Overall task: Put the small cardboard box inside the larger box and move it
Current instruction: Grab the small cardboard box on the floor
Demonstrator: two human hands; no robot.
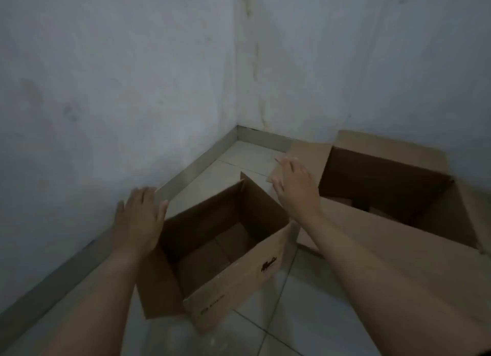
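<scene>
the small cardboard box (212, 252) sits open on the floor between both hands, left hand (139, 220) spread, empty, at its left wall, right hand (295, 188) spread, empty, above its far-right corner, with the larger box (393, 185) just beyond the right hand.

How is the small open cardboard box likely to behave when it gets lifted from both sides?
The small box looks empty, so probably light. Its top is open with flaps loose, so the walls may flex inward under the hands' squeeze. The left hand and right hand are spread at opposite sides.

Matt brown cardboard boxes (225, 254), glossy tiled floor (300, 302)
</scene>
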